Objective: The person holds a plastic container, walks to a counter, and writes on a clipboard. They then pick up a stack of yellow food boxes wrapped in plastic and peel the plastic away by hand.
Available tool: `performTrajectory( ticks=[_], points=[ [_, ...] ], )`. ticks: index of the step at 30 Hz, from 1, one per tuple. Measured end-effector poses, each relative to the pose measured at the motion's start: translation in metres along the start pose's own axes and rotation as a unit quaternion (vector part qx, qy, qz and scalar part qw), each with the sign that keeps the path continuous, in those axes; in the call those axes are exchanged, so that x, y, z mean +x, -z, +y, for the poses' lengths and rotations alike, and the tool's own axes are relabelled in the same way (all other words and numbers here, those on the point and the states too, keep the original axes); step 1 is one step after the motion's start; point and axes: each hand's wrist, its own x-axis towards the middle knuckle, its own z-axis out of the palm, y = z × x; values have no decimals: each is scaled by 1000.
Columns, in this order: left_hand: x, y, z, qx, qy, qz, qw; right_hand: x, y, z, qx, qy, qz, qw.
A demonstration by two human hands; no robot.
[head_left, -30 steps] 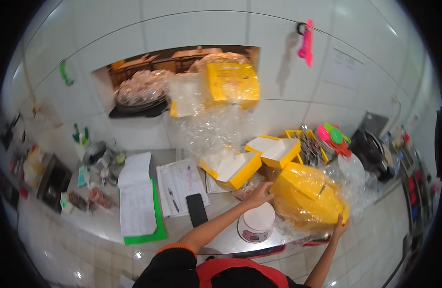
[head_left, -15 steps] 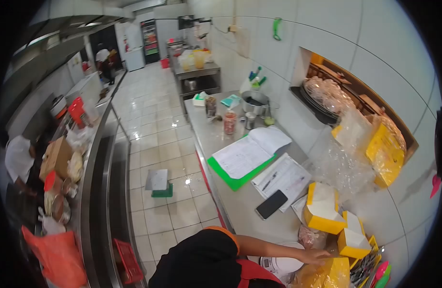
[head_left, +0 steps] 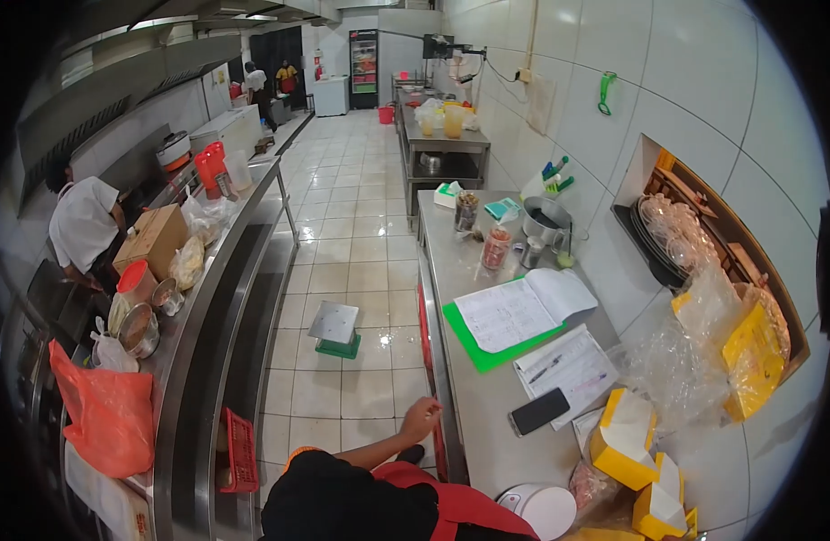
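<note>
On the steel counter [head_left: 473, 424], the phone [head_left: 539, 412] slants lengthwise toward the wall [head_left: 690, 117]; left hand's [head_left: 421, 419] grip unclear, right hand out of view.

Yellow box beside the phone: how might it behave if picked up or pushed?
The yellow box would probably feel light: its walls look like thin card, and its white inside shows no contents. It may keep its shape but dent if squeezed. A push toward the neighbouring box might nudge both.
</note>
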Motion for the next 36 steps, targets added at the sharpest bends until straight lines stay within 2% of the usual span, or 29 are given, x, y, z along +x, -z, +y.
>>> performTrajectory(
  ticks=[1,2,3,5,7,8,9,10,11,13,14,16,20,22,23,25,26,28,29,31,34,36],
  points=[
    [-3,10,-17,54,13,21,998,58,19,-23,124,-85,-141,979],
    [-7,19,-34,108,26,43,993,90,27,-36,242,-165,-277,915],
    [-13,25,-57,108,26,46,993,70,-7,-33,375,-197,-200,883],
    [-32,31,-117,284,86,-34,954,96,-27,-41,402,-192,-216,869],
    [-50,50,-177,339,81,-205,915,97,-61,-42,446,-205,-245,836],
    [-52,62,-179,373,135,-307,865,98,-82,-44,446,-205,-244,836],
    [-56,74,-180,401,187,-404,801,101,-100,-46,421,-136,-207,873],
    [-62,83,-195,420,227,-434,764,104,-116,-43,393,-65,-168,902],
    [-72,91,-208,436,266,-463,724,106,-130,-32,393,-64,-167,902],
    [-94,115,-238,422,345,-414,729,109,-164,-4,269,-148,-176,935],
    [-102,128,-243,411,355,-394,742,110,-181,12,205,-190,-179,943],
    [-114,151,-246,399,366,-373,754,127,-215,46,151,-245,-21,957],
    [-114,158,-252,434,391,-354,730,163,-255,68,55,-236,-34,970],
    [-106,149,-255,438,364,-386,725,166,-286,75,-158,-188,-120,962],
    [-104,144,-254,438,364,-385,726,167,-292,79,-157,-187,-119,962],
    [-103,133,-249,440,230,-415,763,174,-303,80,-183,-197,-153,951],
    [-102,129,-234,440,232,-415,762,176,-304,81,-181,-197,-154,951],
    [-104,119,-199,353,296,-316,829,179,-304,85,-112,-118,-9,987],
    [-106,116,-193,347,283,-314,837,177,-302,81,-111,-118,-10,987],
    [-105,114,-185,347,281,-330,831,170,-296,73,-139,-80,13,987],
    [-106,116,-180,357,282,-371,810,156,-305,83,-113,-58,-14,992],
    [-106,120,-200,366,282,-393,795,157,-311,89,-104,-63,-11,993]
  ],
)
